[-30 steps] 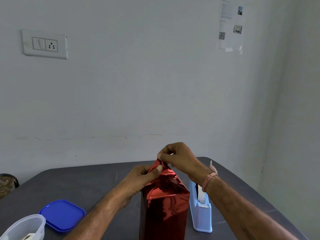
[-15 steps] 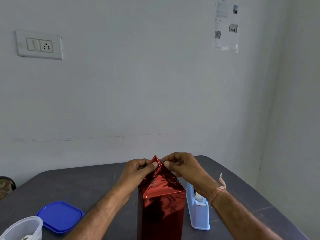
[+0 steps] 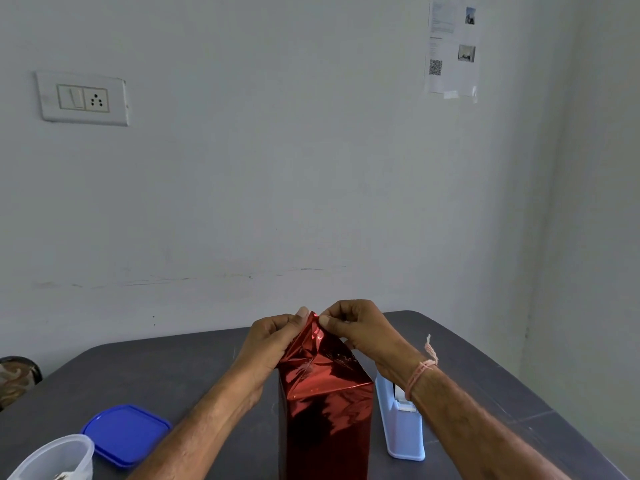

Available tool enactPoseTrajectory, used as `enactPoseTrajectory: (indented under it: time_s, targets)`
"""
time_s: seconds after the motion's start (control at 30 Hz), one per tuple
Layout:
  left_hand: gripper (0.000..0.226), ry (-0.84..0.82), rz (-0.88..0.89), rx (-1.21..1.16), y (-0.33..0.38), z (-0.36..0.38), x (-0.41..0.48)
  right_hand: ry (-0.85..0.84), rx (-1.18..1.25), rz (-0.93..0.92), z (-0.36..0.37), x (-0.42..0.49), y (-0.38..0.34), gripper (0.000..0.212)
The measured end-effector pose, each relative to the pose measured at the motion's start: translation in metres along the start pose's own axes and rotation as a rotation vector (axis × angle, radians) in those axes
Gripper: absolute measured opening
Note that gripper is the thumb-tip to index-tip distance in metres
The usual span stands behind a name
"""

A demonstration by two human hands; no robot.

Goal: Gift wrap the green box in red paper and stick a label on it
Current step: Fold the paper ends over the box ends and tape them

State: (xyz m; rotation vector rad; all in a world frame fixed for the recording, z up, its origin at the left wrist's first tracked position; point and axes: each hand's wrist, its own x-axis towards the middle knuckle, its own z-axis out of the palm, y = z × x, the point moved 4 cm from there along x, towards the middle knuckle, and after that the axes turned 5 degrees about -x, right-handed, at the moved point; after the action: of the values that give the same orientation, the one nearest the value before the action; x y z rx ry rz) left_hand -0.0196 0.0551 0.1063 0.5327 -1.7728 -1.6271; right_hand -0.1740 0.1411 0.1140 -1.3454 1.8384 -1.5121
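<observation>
Mostly, the wrapping of the body looks done: the red paper (image 3: 325,417) covers every side of the tall upright parcel that shows. The green box is presumably inside, with none of its green to be seen. The parcel stands at the front middle of the dark counter (image 3: 173,368), between the two forearms. The step in hand is the top end. The left hand (image 3: 273,344) and right hand (image 3: 360,327) meet at the peak of the paper, each grip closed in a pinch on the gathered foil, the two pinches just beside each other. The top is drawn up into a crumpled point rather than laid flat, so I judge that end gathered but not yet pressed down or taped. A pale blue tape dispenser (image 3: 401,427) stands just beside the parcel on its right, partly behind the right wrist. Whether the bottom end is closed cannot be told. No label shows on the parcel or the counter, so sticking one on seems left to do. A blue lid (image 3: 126,433) and a clear tub (image 3: 55,455) lie well apart at the front left.
</observation>
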Motion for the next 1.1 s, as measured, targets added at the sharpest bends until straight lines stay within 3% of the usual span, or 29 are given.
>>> enactPoseTrajectory:
  time_s: [0.17,0.43,0.6,0.67,1.1]
  targets:
    - [0.024,0.026,-0.001,0.044,-0.005,-0.005,-0.005,-0.015,-0.023,-0.030,0.000,0.001,-0.006,0.012]
    - [0.032,-0.026,0.012,0.029,-0.001,-0.004,-0.017,0.012,-0.085,-0.079,-0.002,0.000,-0.019,0.012]
    - [0.086,-0.263,-0.072,0.168,-0.022,-0.013,-0.039,0.006,-0.092,-0.077,-0.003,-0.006,-0.021,0.008]
    - [0.095,-0.284,-0.089,0.188,-0.027,-0.016,-0.046,0.010,-0.101,-0.082,-0.003,-0.008,-0.022,0.007]
    - [0.075,-0.166,0.036,0.114,-0.032,-0.013,-0.051,0.041,-0.126,-0.094,-0.005,-0.050,-0.021,0.006]
